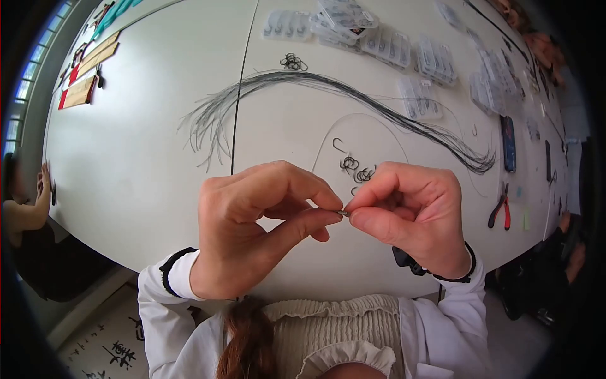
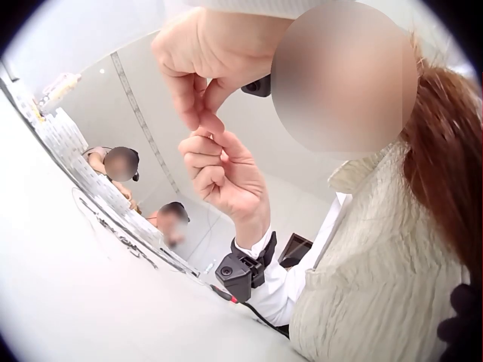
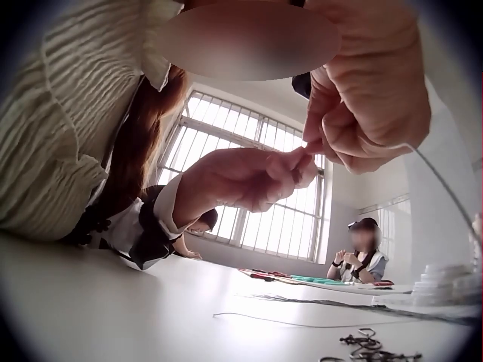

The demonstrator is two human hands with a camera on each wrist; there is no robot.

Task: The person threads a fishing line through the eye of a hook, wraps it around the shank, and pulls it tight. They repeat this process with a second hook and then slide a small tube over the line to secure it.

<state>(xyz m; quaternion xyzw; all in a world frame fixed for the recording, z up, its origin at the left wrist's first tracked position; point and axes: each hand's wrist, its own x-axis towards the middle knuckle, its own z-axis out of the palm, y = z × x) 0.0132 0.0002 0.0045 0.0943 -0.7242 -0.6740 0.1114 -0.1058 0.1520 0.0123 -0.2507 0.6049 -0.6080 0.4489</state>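
Over the near part of the white table [image 1: 297, 271], both hands meet fingertip to fingertip. My left hand [image 1: 246, 221] pinches a small dark metal piece [image 1: 343, 213] between thumb and forefinger. From the other side, my right hand [image 1: 420, 218] pinches the same piece; most of it is hidden by the fingertips. A thin grey line [image 1: 353, 114] loops up from behind the left hand and comes down behind the right. In the right wrist view the line [image 3: 441, 179] runs out from the right hand. Just beyond the fingers lie several loose dark fish hooks [image 1: 363, 175].
A long bundle of dark lines [image 1: 287, 76] curves across the table, with a small hook cluster [image 1: 293, 62] behind it. Clear plastic boxes [image 1: 386, 47] are stacked at the back. Red-handled pliers [image 1: 500, 208] and a dark blue packet [image 1: 509, 144] lie right. Other people sit around.
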